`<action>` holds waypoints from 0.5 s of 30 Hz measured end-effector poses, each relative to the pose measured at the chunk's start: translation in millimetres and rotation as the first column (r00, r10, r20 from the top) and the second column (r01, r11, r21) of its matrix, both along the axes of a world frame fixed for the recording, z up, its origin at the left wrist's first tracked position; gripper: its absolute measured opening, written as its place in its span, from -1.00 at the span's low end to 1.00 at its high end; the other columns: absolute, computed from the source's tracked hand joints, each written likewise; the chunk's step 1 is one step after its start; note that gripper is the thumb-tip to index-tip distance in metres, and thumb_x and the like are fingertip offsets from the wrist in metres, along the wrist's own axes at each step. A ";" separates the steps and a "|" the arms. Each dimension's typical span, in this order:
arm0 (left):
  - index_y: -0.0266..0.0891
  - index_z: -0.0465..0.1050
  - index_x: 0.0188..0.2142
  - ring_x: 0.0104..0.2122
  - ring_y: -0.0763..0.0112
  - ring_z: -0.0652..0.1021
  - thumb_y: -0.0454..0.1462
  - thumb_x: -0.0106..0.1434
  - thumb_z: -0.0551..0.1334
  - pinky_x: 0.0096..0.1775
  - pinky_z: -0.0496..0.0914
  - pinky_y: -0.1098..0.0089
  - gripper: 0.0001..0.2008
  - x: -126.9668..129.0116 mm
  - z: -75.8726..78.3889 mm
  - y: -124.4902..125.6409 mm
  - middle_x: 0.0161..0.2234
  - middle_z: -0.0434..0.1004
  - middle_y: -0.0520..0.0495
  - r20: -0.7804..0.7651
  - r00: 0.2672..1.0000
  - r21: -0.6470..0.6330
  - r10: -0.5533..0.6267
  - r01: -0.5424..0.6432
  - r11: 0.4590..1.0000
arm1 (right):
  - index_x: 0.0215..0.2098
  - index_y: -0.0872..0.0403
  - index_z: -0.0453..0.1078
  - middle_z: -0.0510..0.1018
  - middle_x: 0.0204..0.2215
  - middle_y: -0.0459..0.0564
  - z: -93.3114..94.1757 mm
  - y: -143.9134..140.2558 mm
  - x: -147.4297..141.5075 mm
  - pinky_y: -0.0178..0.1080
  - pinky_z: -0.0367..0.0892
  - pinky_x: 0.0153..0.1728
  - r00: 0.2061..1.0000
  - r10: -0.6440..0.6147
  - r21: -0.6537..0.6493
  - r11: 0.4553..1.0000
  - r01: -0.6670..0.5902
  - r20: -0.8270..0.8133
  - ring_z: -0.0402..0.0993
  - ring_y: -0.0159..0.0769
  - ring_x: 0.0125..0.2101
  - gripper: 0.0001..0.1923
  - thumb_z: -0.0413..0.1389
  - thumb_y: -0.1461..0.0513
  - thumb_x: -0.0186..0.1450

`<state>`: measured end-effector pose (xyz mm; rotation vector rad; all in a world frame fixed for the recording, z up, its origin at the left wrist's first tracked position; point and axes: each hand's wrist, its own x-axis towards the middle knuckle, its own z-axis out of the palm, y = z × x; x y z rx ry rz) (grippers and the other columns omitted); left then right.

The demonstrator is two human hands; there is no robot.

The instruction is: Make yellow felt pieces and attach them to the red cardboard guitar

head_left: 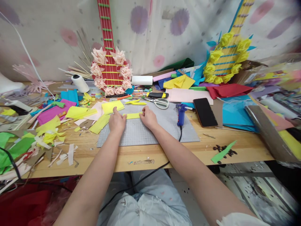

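got my left hand (pixel 117 121) and right hand (pixel 147 117) both pinching the ends of a yellow paper strip (pixel 133 115) flat on the gray cutting mat (pixel 150 131) so it won't curl, glue gun (pixel 181 113) parked at 3 o'clock

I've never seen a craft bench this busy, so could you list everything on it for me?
yellow paper strip: 1, yellow, on the mat between both hands
cutting mat: 1, grey, table centre
glue gun: 1, blue, mat's right edge
scissors: 1, pale handles, behind mat
phone: 1, black, right of glue gun
paper guitars: 2, red and yellow-blue, against the wall
thread spool: 1, white, back left
paper scraps: many, mixed colours, left side
left hand: 1, on strip
right hand: 1, on strip
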<state>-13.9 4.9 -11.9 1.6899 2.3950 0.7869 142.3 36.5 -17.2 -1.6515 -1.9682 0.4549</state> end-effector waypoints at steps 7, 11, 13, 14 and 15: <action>-0.28 0.07 0.05 -0.18 0.15 0.46 -0.16 0.13 0.14 -0.20 0.30 0.23 -0.48 1.1 1.4 0.8 -0.35 0.49 -0.16 -0.024 1.000 -0.012 0.007 -0.008 1.000 | -0.18 0.10 0.18 0.46 -0.38 0.03 -1.9 1.1 -1.1 -0.22 0.18 -0.31 0.997 -0.005 0.029 1.000 0.003 0.083 0.34 -0.21 -0.32 -0.79 -0.03 0.25 0.20; -0.21 0.20 -0.08 -0.19 0.17 0.44 -0.17 0.15 0.12 -0.20 0.30 0.23 -0.65 1.1 1.2 0.7 -0.34 0.46 -0.15 -0.070 0.997 -0.016 -0.013 0.012 1.000 | -0.18 0.09 0.21 0.47 -0.38 0.03 -2.7 0.8 -0.9 -0.22 0.17 -0.33 0.994 0.013 0.068 0.998 -0.020 0.108 0.34 -0.19 -0.32 -0.81 -0.04 0.26 0.21; -0.18 0.27 -0.18 -0.18 0.17 0.41 -0.19 0.16 0.10 -0.20 0.29 0.22 -0.77 1.1 0.6 0.9 -0.34 0.44 -0.14 -0.101 0.994 -0.017 -0.046 0.045 0.999 | -0.19 0.07 0.23 0.47 -0.37 0.03 -3.3 0.5 -0.8 -0.21 0.17 -0.32 0.991 0.032 0.087 0.995 -0.044 0.133 0.33 -0.19 -0.32 -0.82 -0.04 0.27 0.22; -0.17 0.30 -0.24 -0.17 0.16 0.39 -0.20 0.17 0.09 -0.19 0.29 0.21 -0.82 1.2 0.1 1.1 -0.34 0.43 -0.14 -0.122 0.990 -0.010 -0.068 0.068 0.998 | -0.21 0.06 0.25 0.48 -0.36 0.03 -3.8 0.5 -0.8 -0.21 0.16 -0.32 0.988 0.043 0.097 0.994 -0.058 0.150 0.33 -0.19 -0.32 -0.84 -0.05 0.27 0.22; -0.17 0.33 -0.28 -0.16 0.14 0.36 -0.21 0.17 0.09 -0.17 0.28 0.20 -0.86 1.4 -0.4 1.4 -0.33 0.42 -0.15 -0.145 0.985 0.000 -0.090 0.091 0.996 | -0.22 0.05 0.26 0.48 -0.36 0.04 -4.3 0.5 -0.8 -0.21 0.16 -0.31 0.984 0.054 0.108 0.991 -0.073 0.168 0.33 -0.19 -0.31 -0.85 -0.06 0.27 0.23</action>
